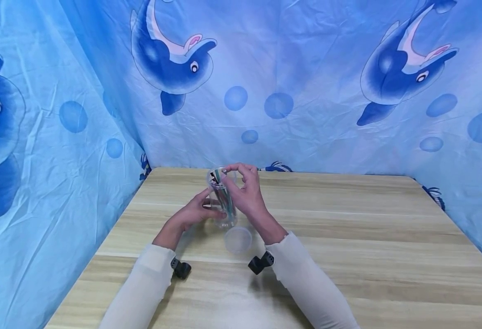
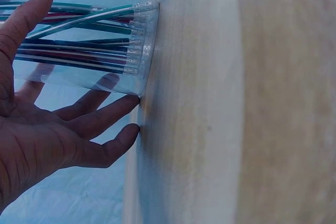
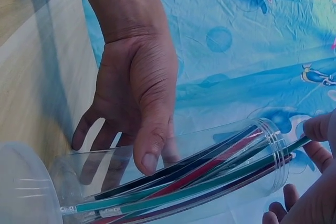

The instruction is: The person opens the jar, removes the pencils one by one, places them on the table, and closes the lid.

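A clear plastic jar (image 1: 223,221) stands upright on the table, holding several slim, pencil-like striped sticks (image 3: 210,183) in green, red and dark colours. My left hand (image 1: 193,212) grips the jar low down, with the thumb on the near side and the fingers behind the wall. At the jar's open mouth, my right hand (image 1: 246,191) pinches the upper end of a green stick between thumb and forefinger; most of that stick is inside the jar. The sticks' lower ends, with pale silvery caps, rest near the jar's bottom in the left wrist view.
A round translucent lid (image 1: 238,240) lies on the wooden table (image 1: 348,237) just in front of the jar. Blue cloth (image 1: 307,137) printed with dolphins hangs behind the table and along its sides. Small black devices (image 1: 261,262) are worn at both wrists.
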Motion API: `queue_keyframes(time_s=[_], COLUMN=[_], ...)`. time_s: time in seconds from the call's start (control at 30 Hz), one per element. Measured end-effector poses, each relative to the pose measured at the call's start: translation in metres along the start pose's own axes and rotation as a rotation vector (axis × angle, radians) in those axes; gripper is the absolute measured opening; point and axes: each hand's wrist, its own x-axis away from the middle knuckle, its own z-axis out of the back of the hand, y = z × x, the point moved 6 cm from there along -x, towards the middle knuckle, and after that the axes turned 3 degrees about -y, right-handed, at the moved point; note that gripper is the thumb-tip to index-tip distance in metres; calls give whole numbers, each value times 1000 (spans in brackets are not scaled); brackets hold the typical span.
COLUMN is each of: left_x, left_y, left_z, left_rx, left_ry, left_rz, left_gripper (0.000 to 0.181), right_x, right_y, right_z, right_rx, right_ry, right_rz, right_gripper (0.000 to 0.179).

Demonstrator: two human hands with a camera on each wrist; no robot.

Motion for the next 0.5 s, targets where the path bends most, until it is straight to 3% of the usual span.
queue_keyframes(time_s=[0.33, 0.5], left_x=[0, 0], left_y=[2, 1], left_z=[0, 1], left_rx=[-8, -13], left_ry=[11, 23], left_rz=[-13, -5], left_gripper=[96, 96], right_x=[-4, -7], right_y=[-18, -24], right_z=[7, 9], right_rx=[-81, -133], right_ry=[57, 54], right_rz=[139, 144], right_gripper=[20, 23])
